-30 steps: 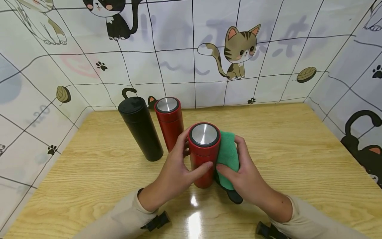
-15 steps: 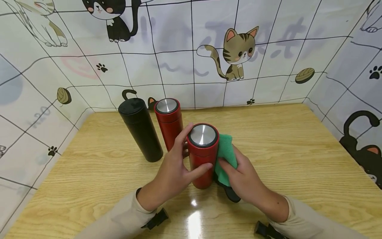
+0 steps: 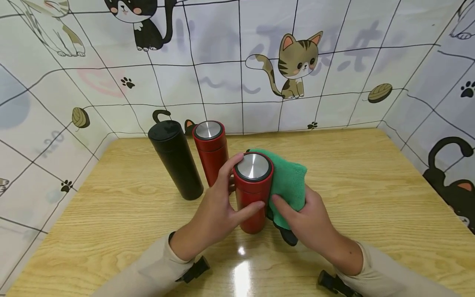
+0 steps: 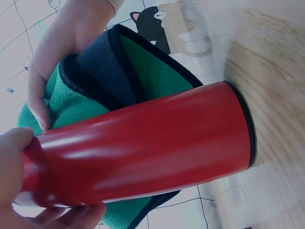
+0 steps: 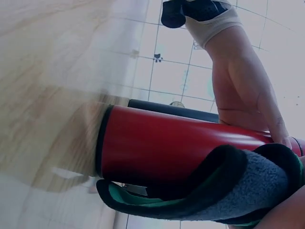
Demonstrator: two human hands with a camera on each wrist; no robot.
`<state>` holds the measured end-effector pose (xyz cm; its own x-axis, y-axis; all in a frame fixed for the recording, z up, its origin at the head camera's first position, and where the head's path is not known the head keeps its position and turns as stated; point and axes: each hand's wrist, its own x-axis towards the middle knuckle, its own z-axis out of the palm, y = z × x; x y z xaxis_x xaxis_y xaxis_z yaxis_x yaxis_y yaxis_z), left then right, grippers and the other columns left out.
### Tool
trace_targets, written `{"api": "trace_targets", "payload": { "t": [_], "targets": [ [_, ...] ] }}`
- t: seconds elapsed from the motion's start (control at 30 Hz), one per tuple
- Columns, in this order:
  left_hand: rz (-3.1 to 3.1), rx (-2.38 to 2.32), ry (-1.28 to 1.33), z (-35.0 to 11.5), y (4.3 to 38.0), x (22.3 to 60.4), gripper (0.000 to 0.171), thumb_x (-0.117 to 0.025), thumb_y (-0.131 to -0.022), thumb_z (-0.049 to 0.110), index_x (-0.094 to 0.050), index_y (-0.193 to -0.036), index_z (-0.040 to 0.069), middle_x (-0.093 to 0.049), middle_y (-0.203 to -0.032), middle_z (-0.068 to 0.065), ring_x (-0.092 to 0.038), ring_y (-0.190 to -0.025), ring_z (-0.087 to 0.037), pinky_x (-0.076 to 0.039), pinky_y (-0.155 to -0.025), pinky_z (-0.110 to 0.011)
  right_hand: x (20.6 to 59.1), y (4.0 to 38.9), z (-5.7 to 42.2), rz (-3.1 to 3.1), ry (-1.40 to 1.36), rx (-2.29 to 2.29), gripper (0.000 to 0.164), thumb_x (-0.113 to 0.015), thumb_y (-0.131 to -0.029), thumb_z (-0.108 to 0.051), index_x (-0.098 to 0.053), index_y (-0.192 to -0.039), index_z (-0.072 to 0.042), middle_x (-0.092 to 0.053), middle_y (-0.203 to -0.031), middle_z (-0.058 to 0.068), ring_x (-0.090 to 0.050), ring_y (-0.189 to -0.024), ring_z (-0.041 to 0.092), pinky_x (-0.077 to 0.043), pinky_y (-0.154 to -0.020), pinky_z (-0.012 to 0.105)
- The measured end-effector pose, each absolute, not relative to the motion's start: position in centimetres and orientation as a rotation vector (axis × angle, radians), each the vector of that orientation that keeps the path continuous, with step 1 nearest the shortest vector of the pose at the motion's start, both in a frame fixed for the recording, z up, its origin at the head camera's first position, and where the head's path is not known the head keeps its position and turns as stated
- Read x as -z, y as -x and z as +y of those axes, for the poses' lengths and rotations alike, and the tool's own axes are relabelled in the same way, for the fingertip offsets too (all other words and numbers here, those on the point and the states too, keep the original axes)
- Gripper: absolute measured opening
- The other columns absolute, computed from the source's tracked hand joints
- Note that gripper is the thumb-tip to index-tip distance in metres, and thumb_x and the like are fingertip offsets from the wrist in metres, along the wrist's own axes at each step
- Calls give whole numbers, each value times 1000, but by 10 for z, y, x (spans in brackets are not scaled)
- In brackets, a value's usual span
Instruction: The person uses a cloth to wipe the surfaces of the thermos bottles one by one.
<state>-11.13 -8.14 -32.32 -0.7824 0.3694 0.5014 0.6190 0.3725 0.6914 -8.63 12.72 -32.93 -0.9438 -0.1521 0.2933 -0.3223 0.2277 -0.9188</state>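
1. Encircling the front red bottle point(image 3: 254, 192) with curled fingers, the left hand point(image 3: 217, 204) is probably placed to steady it near the centre of the table point(image 3: 363, 177).
2. The green cloth point(image 3: 289, 181) is pinched by the right hand point(image 3: 313, 220) along that bottle's side, likely for broad contact.
3. Leftward movement would be limited by the rear red bottle point(image 3: 211, 154) and black bottle point(image 3: 176, 165); rightward room is bounded by the patterned wall point(image 3: 423, 70).

The green cloth point(image 3: 291, 181), a narrow strip along the front red bottle point(image 3: 250, 210) half a second ago, now spreads wider, its top edge reaching behind the bottle's lid point(image 3: 254, 167). The back of the right hand point(image 3: 315, 222) sits slightly farther out; its fingers, visible beyond the cloth's outer edge a second ago, are now hidden behind it.
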Motion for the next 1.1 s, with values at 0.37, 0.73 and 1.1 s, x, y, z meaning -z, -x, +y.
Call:
{"api": "trace_targets", "payload": {
  "t": [0.37,0.73,1.1],
  "targets": [
    [-2373,1340,861,-83,112,325,98,-84,-81,23,-19,-154,21,-63,-129,-5,-67,-110,-18,-59,-89,-32,333,89,128,-2430,-396,-1672,34,-56,-100,-6,-57,-134,-5,-67,-125,9,-64,-110,10,-54,-92,22],
    [-2361,1346,885,-83,113,324,100,-86,-80,21,-18,-154,21,-61,-131,-6,-67,-111,-20,-59,-88,-33,333,87,128,-2263,-499,-1671,37,-55,-99,0,-57,-135,-4,-67,-126,14,-63,-111,0,-53,-91,16],
    [-2344,1254,876,-84,111,322,101,-88,-77,23,-20,-151,17,-65,-126,-7,-69,-104,-17,-59,-83,-26,339,94,130,-2511,-504,-1637,32,-49,-101,-3,-56,-132,-6,-68,-111,10,-62,-83,15,-55,-77,27]
  ]
}}
